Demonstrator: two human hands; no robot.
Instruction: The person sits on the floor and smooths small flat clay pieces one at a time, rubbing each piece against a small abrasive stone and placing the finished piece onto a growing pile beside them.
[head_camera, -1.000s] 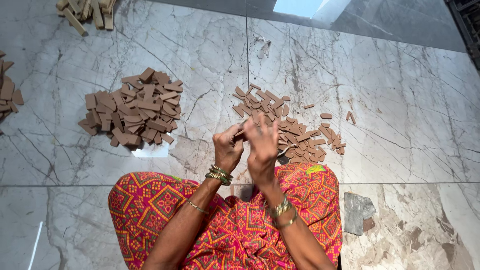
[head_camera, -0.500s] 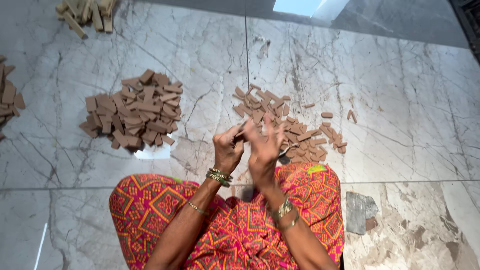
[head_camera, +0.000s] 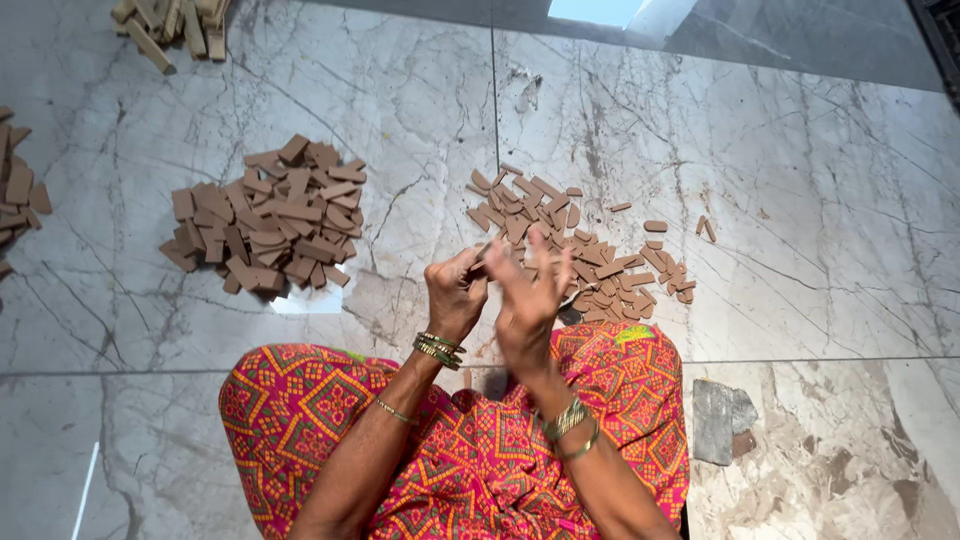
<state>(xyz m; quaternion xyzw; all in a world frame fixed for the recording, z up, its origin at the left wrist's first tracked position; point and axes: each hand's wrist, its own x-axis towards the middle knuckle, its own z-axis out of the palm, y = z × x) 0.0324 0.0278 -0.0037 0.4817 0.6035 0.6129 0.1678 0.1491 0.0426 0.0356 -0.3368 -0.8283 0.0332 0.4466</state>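
Note:
I sit on a marble floor with both hands raised in front of my lap. My left hand (head_camera: 455, 293) pinches a small flat brown piece (head_camera: 482, 262) between thumb and fingers. My right hand (head_camera: 527, 295) is against it with fingers spread upward, touching the same piece; its grip is blurred. Just beyond my hands lies a loose scatter of small brown pieces (head_camera: 585, 255). To the left sits a tidier heap of brown rectangular pieces (head_camera: 270, 220).
A pile of pale wooden sticks (head_camera: 175, 25) lies at the top left. More brown pieces (head_camera: 18, 190) sit at the left edge. A grey stone slab (head_camera: 720, 420) rests by my right knee. My lap is covered by pink patterned cloth (head_camera: 460, 450).
My hands stayed together in front of the scatter; the right hand's fingers have spread and shifted slightly. The piles have not moved.

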